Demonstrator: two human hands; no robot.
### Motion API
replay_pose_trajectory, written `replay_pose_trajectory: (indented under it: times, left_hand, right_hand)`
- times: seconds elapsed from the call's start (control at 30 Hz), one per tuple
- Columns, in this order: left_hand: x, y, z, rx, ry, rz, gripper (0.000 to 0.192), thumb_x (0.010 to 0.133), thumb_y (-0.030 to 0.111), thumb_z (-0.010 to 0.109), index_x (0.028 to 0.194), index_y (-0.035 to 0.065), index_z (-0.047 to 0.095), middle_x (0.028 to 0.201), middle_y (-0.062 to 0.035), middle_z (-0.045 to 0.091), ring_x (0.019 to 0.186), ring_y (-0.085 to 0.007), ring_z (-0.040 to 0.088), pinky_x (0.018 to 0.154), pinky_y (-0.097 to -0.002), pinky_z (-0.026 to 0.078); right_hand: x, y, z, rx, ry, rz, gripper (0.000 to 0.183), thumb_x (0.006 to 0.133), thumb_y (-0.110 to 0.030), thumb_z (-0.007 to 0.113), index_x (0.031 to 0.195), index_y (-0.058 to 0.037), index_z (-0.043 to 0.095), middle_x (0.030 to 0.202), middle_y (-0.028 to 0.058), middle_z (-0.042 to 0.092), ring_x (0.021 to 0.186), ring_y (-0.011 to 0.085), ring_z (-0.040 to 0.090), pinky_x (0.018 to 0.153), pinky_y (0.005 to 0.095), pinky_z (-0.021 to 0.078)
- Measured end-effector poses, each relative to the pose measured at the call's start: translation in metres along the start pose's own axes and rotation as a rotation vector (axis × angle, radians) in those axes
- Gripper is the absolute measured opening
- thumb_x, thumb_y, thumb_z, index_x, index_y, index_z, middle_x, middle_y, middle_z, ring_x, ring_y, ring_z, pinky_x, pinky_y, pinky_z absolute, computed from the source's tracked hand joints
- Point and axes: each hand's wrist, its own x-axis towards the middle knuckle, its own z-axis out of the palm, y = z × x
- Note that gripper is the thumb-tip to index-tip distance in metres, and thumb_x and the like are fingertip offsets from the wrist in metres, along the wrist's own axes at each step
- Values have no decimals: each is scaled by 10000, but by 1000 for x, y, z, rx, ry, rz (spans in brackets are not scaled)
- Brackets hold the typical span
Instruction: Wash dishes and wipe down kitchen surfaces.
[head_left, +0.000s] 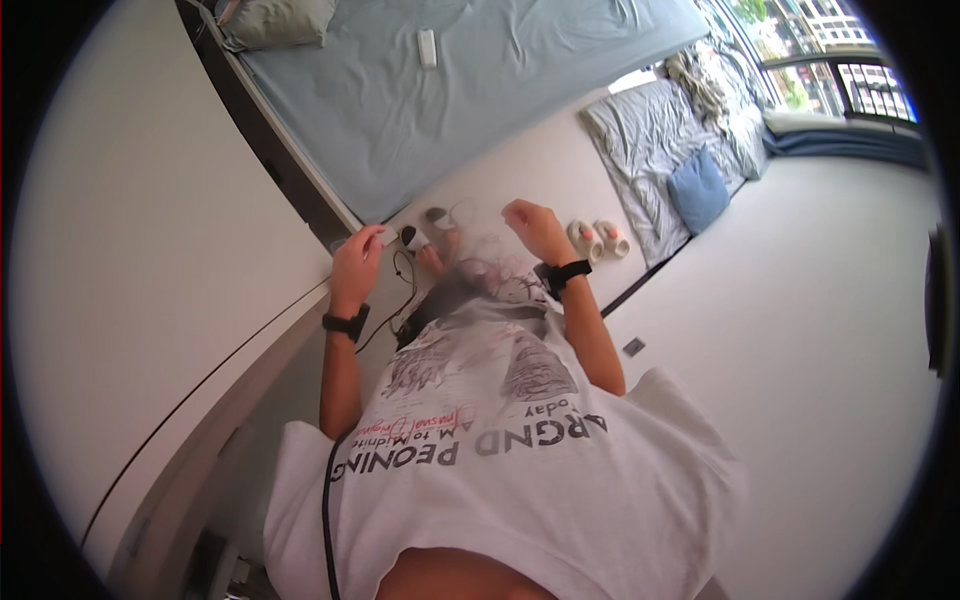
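Note:
My left hand (355, 264) is raised beside the corner of the bed, with its fingers loosely bent and the thumb a little apart. No held thing shows in it, though a small pale edge sits right behind its fingertips. Loosely curled, my right hand (534, 225) hangs over the pale floor; its inner side is hidden, so I cannot tell if anything is in it. Each wrist wears a black band. Beyond both hands lies a bed with a blue-grey sheet (420, 127), and on it rests a white oblong object (427, 49).
A pillow (281, 22) lies at the bed's far left. Slippers (412, 238) are on my feet; a pair of pale clogs (598, 240) stands to the right. Farther right are a rumpled floor mattress (637, 150) and blue cushion (699, 191). A dark cable (405, 289) hangs near my left hand.

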Motion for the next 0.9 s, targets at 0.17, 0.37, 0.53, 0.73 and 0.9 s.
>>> replay_pose_trajectory:
  times: [0.17,0.37,0.53,0.73,0.9]
  left_hand:
    - [0,44,-11,211,123,125,177,954,120,562,1069,51,678,1003,-150,694,917,-334,660,804,-405,510]
    - [-24,56,-27,388,150,174,169,916,71,593,1055,51,687,940,-140,691,867,-342,641,781,-407,507]
    - [-19,55,-22,627,115,342,206,850,20,623,1042,69,680,809,-107,640,758,-314,588,702,-425,473]
    - [-21,53,-23,598,161,349,194,840,34,637,1028,62,676,778,-105,623,733,-310,578,697,-418,469]
    - [-26,47,-25,571,158,433,192,830,24,631,1015,44,677,751,-102,604,698,-302,566,674,-413,472]
  right_hand:
    - [44,41,-11,15,122,-122,182,906,-174,613,978,-19,677,838,174,694,788,352,671,734,376,523]
    - [56,49,-14,148,119,-54,155,919,-143,597,958,-17,678,815,159,692,742,297,670,710,353,516]
    - [41,47,-16,144,49,25,160,912,-143,603,970,-14,679,807,148,693,744,246,669,714,335,512]
    - [21,47,-8,144,7,17,160,896,-142,617,973,-18,681,816,157,692,760,278,672,724,345,513]
    - [23,35,-7,93,52,-45,164,899,-153,622,977,-22,682,828,157,697,775,287,674,731,352,516]
